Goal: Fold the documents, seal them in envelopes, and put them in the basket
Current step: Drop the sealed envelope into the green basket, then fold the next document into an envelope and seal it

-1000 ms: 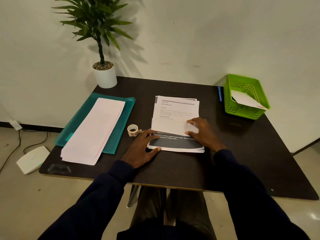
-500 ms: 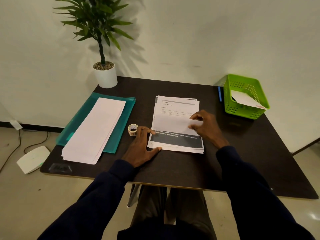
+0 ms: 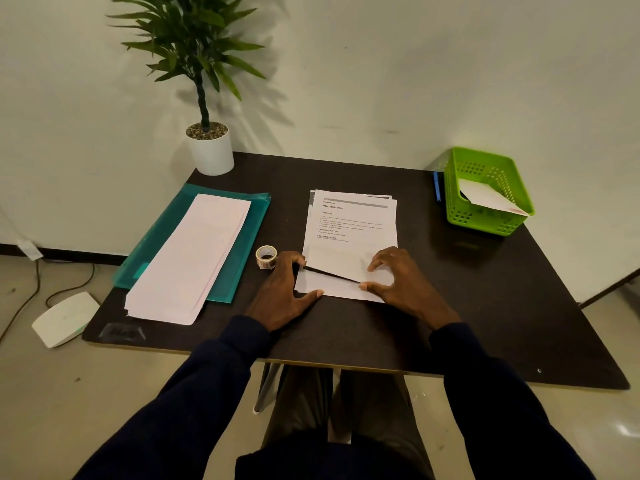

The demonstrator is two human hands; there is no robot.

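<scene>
Grip-wise, left hand (image 3: 280, 292) and right hand (image 3: 398, 282) both press bent fingertips on the half-folded top sheet (image 3: 336, 263) of the documents (image 3: 349, 220), mid-surface (image 3: 485, 306); basket (image 3: 485, 226) at 2 o'clock, one envelope (image 3: 485, 197) inside; envelope stack (image 3: 187, 261) at 9 o'clock.

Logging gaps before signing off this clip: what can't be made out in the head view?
Head view only.
1. Body text of top document: too small to read.
2. Its folded lower part: partly covered by left hand and right hand; right hand pinching or pressing, unclear.
3. Blue item: mostly hidden behind green basket.
4. Basket floor: covered by envelope.
</scene>
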